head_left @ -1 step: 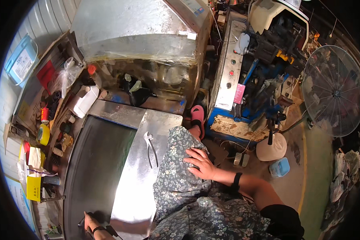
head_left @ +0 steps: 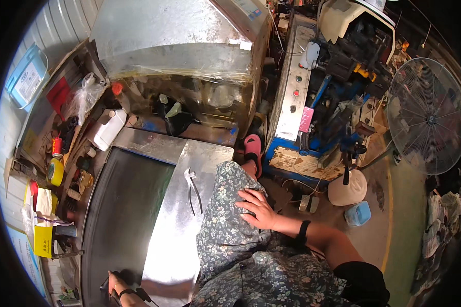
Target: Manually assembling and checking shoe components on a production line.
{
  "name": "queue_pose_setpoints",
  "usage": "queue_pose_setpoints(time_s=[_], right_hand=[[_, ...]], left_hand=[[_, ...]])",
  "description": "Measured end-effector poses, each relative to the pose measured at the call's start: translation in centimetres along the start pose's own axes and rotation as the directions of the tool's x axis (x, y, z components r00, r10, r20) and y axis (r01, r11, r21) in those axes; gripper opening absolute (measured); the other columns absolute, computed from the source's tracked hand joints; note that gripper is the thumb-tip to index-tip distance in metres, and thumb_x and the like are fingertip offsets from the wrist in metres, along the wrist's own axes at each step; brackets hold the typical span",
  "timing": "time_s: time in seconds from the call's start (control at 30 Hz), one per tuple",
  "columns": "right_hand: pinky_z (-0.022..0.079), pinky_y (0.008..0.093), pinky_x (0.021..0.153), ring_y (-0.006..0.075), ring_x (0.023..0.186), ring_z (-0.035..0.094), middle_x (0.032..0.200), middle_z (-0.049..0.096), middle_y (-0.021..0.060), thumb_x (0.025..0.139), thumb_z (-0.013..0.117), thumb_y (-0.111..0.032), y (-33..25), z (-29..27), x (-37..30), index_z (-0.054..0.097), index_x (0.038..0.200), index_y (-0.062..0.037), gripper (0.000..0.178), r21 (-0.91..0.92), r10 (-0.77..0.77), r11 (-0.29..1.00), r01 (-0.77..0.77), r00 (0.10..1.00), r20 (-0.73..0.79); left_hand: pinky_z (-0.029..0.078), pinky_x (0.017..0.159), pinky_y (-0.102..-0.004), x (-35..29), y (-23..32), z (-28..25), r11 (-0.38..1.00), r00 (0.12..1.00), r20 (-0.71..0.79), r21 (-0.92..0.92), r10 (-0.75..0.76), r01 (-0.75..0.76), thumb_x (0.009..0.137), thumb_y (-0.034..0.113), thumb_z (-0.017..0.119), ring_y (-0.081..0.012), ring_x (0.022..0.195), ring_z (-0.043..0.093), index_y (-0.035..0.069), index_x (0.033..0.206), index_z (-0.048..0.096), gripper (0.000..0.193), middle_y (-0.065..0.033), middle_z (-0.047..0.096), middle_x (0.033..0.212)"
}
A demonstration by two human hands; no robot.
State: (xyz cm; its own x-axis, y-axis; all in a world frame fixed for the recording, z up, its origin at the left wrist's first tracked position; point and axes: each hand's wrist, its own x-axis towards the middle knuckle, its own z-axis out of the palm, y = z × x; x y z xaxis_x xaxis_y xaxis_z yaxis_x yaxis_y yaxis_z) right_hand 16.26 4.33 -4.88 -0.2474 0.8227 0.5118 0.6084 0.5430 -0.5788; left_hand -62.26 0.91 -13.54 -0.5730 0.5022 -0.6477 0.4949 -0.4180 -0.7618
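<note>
The left hand (head_left: 117, 282) is low down on the left, at the near end of a long dark panel (head_left: 123, 215). A dark shape sits right beside its fingers, too dim to name, so I cannot tell if that grip is closed on something. The right hand (head_left: 258, 210) lies flat on the flowery cloth (head_left: 217, 230) over the person's knee. Its fingers are spread apart and hold nothing. Both wrists wear dark bands.

Next to the cloth, a pair of pliers (head_left: 193, 190) lies on the shiny metal bench (head_left: 169, 245). The handles point back to the person and sit a little apart. The dark panel runs along the left side of this bench.

Past the far end of the bench there is a pink shoe (head_left: 252, 148) on a foot. To the left, a shelf holds a red can (head_left: 57, 147) and a roll of yellow tape (head_left: 56, 172). A white jug (head_left: 108, 128) leans near it. On the right are a blue and white machine (head_left: 295, 87), a big round fan (head_left: 429, 117), and a blue tub (head_left: 358, 214) on the floor.
</note>
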Motion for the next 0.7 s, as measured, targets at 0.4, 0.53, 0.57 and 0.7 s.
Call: queue_pose_setpoints(time_s=[0.4,0.53,0.57,0.7], right_hand=[[0.032,0.0483,0.110,0.0338,0.137,0.035,0.150,0.043,0.0060,0.093,0.062,-0.028,0.4,0.6,0.3,0.060,0.132,-0.0179,0.041,0.008,0.015,1.000,-0.016,0.999,0.051],[0.032,0.0482,0.110,0.0336,0.138,0.035,0.151,0.042,0.0052,0.093,0.062,-0.028,0.3,0.1,-0.1,0.060,0.131,-0.0184,0.040,0.073,0.005,0.997,-0.005,1.000,-0.003],[0.032,0.0482,0.110,0.0336,0.138,0.035,0.151,0.042,0.0052,0.093,0.062,-0.028,0.3,0.0,-0.4,0.060,0.131,-0.0184,0.040,0.060,0.007,0.998,-0.006,1.000,-0.008],[0.032,0.0477,0.110,0.0324,0.139,0.034,0.152,0.040,0.0052,0.092,0.063,-0.026,-0.3,-1.0,0.5,0.060,0.132,-0.0170,0.041,0.104,0.028,0.994,-0.037,0.995,0.094]], left_hand=[[0.044,0.095,-0.0380,-5.4,3.8,1.7,0.376,0.988,-0.106,0.925,0.112,0.057,0.077,0.044,0.069,-0.0276,0.108,0.058,-0.004,0.121,0.057,0.066,-0.0151,0.063,0.118],[0.053,0.079,-0.0394,-7.7,5.3,2.6,-0.951,0.946,-0.101,-0.001,-0.308,-0.310,0.090,0.044,0.049,-0.0260,0.082,0.065,0.003,0.096,0.068,0.045,-0.0102,0.069,0.095],[0.053,0.079,-0.0396,-8.0,5.6,1.1,-0.956,0.952,-0.118,-0.039,-0.284,-0.290,0.090,0.041,0.048,-0.0263,0.082,0.065,0.003,0.096,0.068,0.043,-0.0104,0.069,0.094],[0.052,0.085,-0.0451,-10.5,2.7,2.1,-0.947,0.898,-0.391,-0.157,-0.201,-0.281,0.091,0.044,0.044,-0.0278,0.093,0.065,0.007,0.108,0.067,0.047,-0.0110,0.069,0.107]])
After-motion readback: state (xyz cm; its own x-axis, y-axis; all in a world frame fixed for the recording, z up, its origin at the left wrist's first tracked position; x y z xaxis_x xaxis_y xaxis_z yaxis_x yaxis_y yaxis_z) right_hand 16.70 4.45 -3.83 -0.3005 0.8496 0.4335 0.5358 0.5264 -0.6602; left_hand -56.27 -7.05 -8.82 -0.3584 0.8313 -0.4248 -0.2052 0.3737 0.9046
